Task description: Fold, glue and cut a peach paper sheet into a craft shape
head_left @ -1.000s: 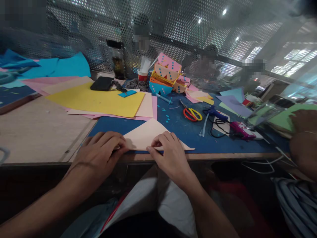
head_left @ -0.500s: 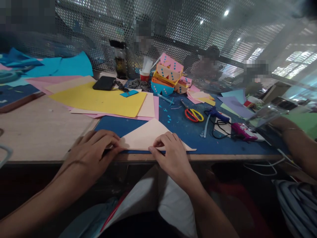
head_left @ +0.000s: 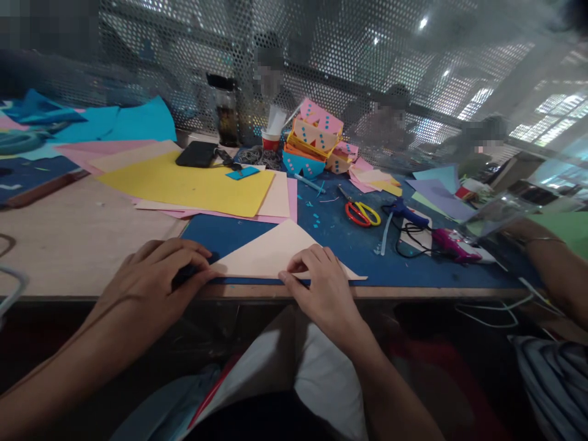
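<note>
A peach paper (head_left: 271,251) folded into a flat triangle lies on the blue cutting mat (head_left: 349,245) at the table's near edge. My left hand (head_left: 151,275) is curled, with its fingertips pinched against the triangle's left corner along the bottom fold. Fingers bent, my right hand (head_left: 321,288) presses down on the middle of the bottom edge. Both hands rest on the paper.
Yellow and pink sheets (head_left: 184,184) lie behind on the wooden table (head_left: 78,239). Red-and-yellow scissors (head_left: 362,213), a glue gun (head_left: 452,242) with its cable, and stacked paper boxes (head_left: 315,138) sit further back. A co-worker's forearm (head_left: 551,269) reaches in at the right.
My left hand has slid leftward along the bottom fold to the triangle's left corner. My right hand has stayed in place. The co-worker's arm at the right has shifted.
</note>
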`<state>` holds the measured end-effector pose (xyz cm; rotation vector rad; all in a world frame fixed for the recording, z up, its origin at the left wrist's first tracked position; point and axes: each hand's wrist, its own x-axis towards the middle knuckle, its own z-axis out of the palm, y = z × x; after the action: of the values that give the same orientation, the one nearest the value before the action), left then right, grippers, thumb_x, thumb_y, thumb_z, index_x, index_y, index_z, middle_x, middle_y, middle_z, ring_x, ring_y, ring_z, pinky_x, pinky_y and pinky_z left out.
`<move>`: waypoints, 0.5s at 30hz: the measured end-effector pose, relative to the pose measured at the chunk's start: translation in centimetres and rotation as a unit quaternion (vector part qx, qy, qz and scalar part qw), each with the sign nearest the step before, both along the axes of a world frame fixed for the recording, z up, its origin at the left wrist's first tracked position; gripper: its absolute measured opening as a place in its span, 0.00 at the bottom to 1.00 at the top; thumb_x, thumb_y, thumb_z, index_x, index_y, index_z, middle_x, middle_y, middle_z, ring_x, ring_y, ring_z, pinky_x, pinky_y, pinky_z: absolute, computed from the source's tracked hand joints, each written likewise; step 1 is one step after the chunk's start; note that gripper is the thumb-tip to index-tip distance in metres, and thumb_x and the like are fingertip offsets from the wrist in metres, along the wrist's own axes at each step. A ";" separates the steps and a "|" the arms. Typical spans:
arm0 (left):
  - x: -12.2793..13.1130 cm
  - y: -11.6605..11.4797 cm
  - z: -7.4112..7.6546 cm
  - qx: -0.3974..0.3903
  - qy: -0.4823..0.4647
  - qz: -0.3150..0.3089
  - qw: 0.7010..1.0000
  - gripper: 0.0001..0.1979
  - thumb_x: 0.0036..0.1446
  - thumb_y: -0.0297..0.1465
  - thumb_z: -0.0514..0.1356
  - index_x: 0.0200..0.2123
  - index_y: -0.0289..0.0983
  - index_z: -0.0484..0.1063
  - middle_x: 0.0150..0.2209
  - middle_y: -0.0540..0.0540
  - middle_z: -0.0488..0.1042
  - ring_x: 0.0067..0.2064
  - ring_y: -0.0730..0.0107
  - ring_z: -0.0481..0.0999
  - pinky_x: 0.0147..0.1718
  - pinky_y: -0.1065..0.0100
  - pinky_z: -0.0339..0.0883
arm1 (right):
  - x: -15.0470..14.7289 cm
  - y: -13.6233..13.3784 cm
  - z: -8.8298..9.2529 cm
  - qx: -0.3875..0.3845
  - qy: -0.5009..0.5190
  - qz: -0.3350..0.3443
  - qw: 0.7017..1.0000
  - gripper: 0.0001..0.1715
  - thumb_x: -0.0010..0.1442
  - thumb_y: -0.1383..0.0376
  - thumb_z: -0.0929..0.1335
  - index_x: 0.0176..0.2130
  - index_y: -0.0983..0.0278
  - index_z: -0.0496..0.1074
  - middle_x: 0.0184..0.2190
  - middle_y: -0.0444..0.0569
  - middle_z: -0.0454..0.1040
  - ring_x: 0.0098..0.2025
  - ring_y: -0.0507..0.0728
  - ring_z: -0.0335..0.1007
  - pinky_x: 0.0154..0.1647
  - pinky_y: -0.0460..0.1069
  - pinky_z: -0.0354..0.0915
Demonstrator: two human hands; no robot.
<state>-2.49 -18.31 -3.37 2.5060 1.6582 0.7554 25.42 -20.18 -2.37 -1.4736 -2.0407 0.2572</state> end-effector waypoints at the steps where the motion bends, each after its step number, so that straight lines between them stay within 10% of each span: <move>1: 0.1 0.0 0.2 -0.002 -0.001 0.001 1.000 0.20 0.66 0.49 0.51 0.36 0.41 0.73 0.47 0.45 0.75 0.49 0.55 0.70 0.51 0.53 0.59 | 0.0 0.0 0.0 0.001 0.000 0.000 1.000 0.08 0.64 0.59 0.71 0.36 0.60 0.70 0.38 0.44 0.73 0.45 0.58 0.64 0.49 0.54 0.59; 15: 0.2 0.3 1.3 -0.023 0.010 0.000 1.000 0.18 0.64 0.46 0.52 0.31 0.40 0.69 0.46 0.42 0.75 0.48 0.53 0.69 0.48 0.50 0.62 | -0.1 -0.1 0.0 -0.002 0.004 -0.007 1.000 0.08 0.63 0.60 0.71 0.36 0.60 0.70 0.39 0.45 0.73 0.45 0.59 0.64 0.48 0.54 0.59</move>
<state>-2.27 -18.01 -2.05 2.4901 1.6608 0.6859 25.34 -20.26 -2.35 -1.4851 -2.0248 0.2605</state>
